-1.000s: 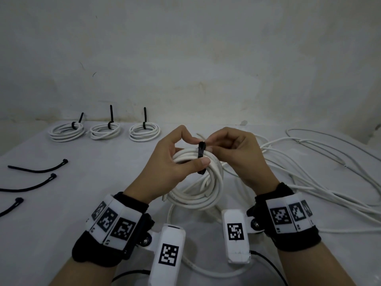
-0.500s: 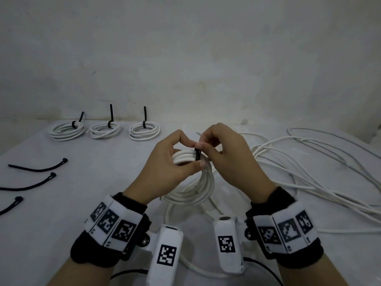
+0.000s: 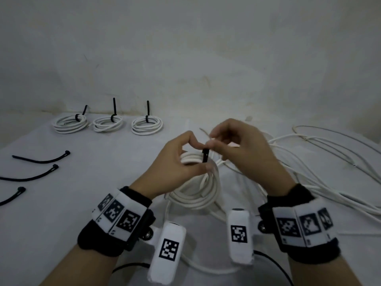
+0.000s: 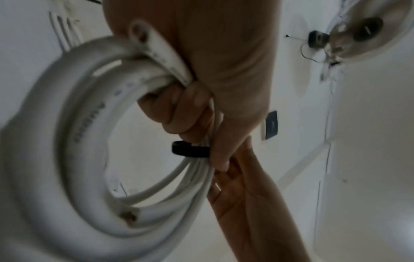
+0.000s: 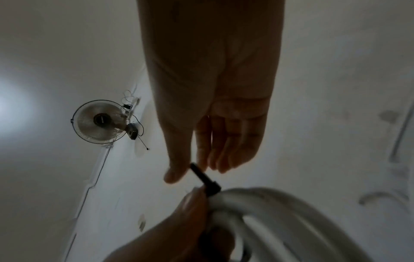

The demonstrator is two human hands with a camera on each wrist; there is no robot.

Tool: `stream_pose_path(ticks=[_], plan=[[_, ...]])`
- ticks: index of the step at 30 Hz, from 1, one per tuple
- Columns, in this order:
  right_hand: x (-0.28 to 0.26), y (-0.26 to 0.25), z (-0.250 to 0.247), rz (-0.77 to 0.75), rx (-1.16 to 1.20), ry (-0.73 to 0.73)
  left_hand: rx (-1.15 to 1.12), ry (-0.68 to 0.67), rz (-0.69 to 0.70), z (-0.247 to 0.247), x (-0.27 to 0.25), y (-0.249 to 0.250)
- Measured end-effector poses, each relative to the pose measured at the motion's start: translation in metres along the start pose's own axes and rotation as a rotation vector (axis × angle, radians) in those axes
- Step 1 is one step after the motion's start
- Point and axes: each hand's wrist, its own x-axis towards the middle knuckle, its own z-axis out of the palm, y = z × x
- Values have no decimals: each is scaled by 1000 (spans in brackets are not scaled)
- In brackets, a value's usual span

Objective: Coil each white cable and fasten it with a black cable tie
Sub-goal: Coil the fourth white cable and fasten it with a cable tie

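While the left hand (image 3: 175, 162) grips the white coil (image 3: 198, 195) with thumb and curled fingers, raised above the middle of the desk (image 3: 86, 203), the right hand (image 3: 243, 153) pinches the tail of the black cable tie (image 3: 205, 155) between thumb and fingertips. Compared with a second ago, the pair of hands has lifted slightly and the right hand has drawn up and away from the coil, so the tie now stands as a short stub over a loop that hugs the strands; in the left wrist view the band (image 4: 190, 148) sits snug around the bundle just below the left fingers. That suggests the tie is threaded through its head and being pulled tight, so this coil is nearly fastened. Three finished coils (image 3: 109, 123), each with a tie tail sticking up, line the far left edge; three spare ties (image 3: 41, 159) lie along the left edge; loose white cable (image 3: 309, 162) sprawls over the right side, so more coiling remains. The desk is pale and matte, backed by a stained whitish wall (image 3: 185, 58), and the right wrist view shows a wall fan (image 5: 100, 121) high up.
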Motion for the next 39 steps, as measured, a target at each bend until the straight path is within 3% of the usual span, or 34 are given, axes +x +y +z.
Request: stream_pose_path(ticks=[3,11,18,23,27,30,34,35,39], plan=[[-1,-2,13,-33,-23,-12,21,22,2,0,-3,-1],[1,-3,7,-12,21,333,-63,-87,-87,4,-4,3],[1,-8,10,29,143,277,-86,-31,-154,-6,-3,0],[1,-3,8,25,51,365,-158,-86,-210,1,-2,-1],[3,-1,7,70,110,400,-129,-21,-161,1,0,0],[4,-4,7,52,240,302,-142,122,-116,-9,2,0],[-4,-1,18,23,122,-100,-216,286,-62,-18,4,-2],[-6,-1,24,2,76,-145,-228,303,-61,-19,5,-2],[-8,2,33,-161,-67,-60,-271,356,-78,-17,6,-5]])
